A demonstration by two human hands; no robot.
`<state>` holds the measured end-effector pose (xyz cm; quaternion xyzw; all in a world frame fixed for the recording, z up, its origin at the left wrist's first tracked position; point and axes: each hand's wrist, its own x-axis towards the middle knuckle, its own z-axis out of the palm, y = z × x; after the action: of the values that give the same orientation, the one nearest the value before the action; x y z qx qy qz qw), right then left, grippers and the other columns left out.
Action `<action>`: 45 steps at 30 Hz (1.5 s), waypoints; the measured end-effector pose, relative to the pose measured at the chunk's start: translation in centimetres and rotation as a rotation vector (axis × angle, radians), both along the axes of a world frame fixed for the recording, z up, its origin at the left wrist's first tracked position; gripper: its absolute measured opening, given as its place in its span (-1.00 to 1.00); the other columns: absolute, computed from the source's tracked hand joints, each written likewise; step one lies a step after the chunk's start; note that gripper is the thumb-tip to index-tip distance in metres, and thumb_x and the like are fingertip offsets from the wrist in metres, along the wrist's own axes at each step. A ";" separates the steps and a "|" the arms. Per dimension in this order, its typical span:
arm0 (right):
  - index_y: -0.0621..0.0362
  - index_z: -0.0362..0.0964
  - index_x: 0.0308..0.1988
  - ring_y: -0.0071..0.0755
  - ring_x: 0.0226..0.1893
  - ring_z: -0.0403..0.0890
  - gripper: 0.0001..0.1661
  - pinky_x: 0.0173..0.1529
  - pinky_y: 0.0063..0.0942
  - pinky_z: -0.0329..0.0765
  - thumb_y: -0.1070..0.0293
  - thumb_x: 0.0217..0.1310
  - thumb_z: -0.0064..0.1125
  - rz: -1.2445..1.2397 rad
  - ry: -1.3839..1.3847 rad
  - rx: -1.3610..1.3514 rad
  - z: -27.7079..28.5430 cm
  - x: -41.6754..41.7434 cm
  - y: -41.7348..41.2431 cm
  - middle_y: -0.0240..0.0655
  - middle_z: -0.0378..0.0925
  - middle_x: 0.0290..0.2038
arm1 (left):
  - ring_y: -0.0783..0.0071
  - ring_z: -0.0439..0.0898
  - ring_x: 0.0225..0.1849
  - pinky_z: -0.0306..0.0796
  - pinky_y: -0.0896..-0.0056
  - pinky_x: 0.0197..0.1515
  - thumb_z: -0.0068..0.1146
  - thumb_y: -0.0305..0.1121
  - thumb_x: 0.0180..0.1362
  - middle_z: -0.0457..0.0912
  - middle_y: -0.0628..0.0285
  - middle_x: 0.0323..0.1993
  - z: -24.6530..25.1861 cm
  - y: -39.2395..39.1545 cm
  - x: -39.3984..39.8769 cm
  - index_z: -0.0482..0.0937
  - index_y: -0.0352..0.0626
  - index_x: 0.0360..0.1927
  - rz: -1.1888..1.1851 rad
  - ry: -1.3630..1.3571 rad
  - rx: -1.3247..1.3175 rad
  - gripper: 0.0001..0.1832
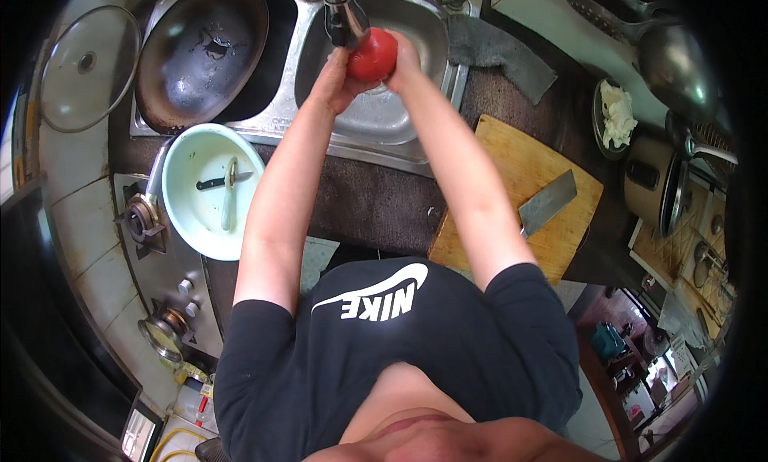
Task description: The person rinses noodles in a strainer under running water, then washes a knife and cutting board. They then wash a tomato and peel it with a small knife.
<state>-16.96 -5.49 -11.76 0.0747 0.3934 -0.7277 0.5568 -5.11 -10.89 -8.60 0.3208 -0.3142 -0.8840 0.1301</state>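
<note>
A red tomato (373, 55) is held between my two hands under the faucet (341, 18), above the right basin of the stainless steel sink (384, 123). My left hand (339, 81) cups its left side, with the thumb up near the faucet head. On the tomato's right side lies my right hand (406, 63), its fingers partly hidden behind the fruit. Whether water is running cannot be told. A cleaver (548, 201) rests on the wooden cutting board (480, 147) to the right, partly behind my forearm.
A large wok (201, 60) covers part of the left basin, beside a glass lid (90, 90). Left of my arm, a pale green basin (180, 222) holds a knife and a peeler. A gray cloth (501, 51) lies right of the sink. A gas stove (174, 270) stands at left.
</note>
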 end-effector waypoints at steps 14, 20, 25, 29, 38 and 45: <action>0.24 0.37 -0.12 -0.24 -0.23 0.57 -0.45 -0.02 -0.33 0.47 -0.06 0.25 -0.16 0.348 -0.085 -0.164 2.2 -1.6 0.6 -0.19 0.54 -0.23 | 0.29 0.38 0.08 0.31 0.18 0.06 0.08 -0.24 0.05 0.36 0.22 0.07 1.1 -0.1 1.3 0.26 0.03 0.13 -0.133 0.081 0.081 -0.47; 0.25 0.33 -0.06 -0.32 -0.08 0.47 -0.58 0.06 -0.36 0.38 0.14 0.29 -0.18 -0.137 0.418 -0.059 1.0 2.5 1.8 -0.22 0.47 -0.12 | 0.28 0.37 0.10 0.34 0.09 0.06 0.11 -0.15 0.05 0.35 0.22 0.08 0.3 -0.1 0.2 0.26 0.02 0.12 0.018 -0.013 0.154 -0.45; 0.21 0.28 -0.01 -0.39 0.00 0.37 -0.56 0.11 -0.46 0.27 0.14 0.25 -0.08 -0.345 1.163 0.191 -0.2 7.5 1.3 -0.24 0.37 -0.03 | 0.23 0.44 0.01 0.35 0.13 0.06 0.07 -0.18 0.08 0.41 0.17 0.02 -3.1 0.4 -0.4 0.32 -0.01 0.07 0.305 0.187 0.451 -0.53; 0.29 0.46 -0.27 -0.28 -0.30 0.55 -0.65 -0.14 -0.39 0.43 0.19 0.15 0.00 0.082 0.611 0.274 -0.5 1.6 0.6 -0.17 0.55 -0.34 | 0.27 0.47 -0.03 0.38 0.19 0.04 0.13 -0.31 0.03 0.45 0.18 -0.04 0.4 2.5 0.6 0.34 -0.12 0.04 0.152 -0.173 -0.036 -0.54; 0.19 0.48 -0.37 -0.09 -0.41 0.55 -0.80 -0.23 -0.40 0.46 0.29 0.01 0.10 -0.164 2.061 0.129 3.5 5.8 -0.7 -0.16 0.53 -0.49 | 0.32 0.47 -0.05 0.38 0.22 0.00 0.05 -0.18 0.11 0.50 0.20 -0.10 -5.2 0.2 0.9 0.41 -0.08 -0.05 0.467 0.169 0.416 -0.64; 0.20 0.48 -0.31 -0.56 -0.37 0.53 -0.79 -0.26 -0.49 0.46 0.33 0.05 0.06 0.503 1.285 -0.003 2.9 -2.8 -4.9 -0.40 0.57 -0.42 | 0.21 0.40 0.04 0.38 0.04 -0.08 0.15 -0.12 0.02 0.37 0.22 0.06 -0.1 2.3 2.2 0.30 0.11 0.06 0.171 -0.009 0.424 -0.49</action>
<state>-19.75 -10.35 -8.83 -0.4659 0.6499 -0.4767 0.3651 -2.92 -8.57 -8.74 0.3704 -0.0938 -0.9146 0.1326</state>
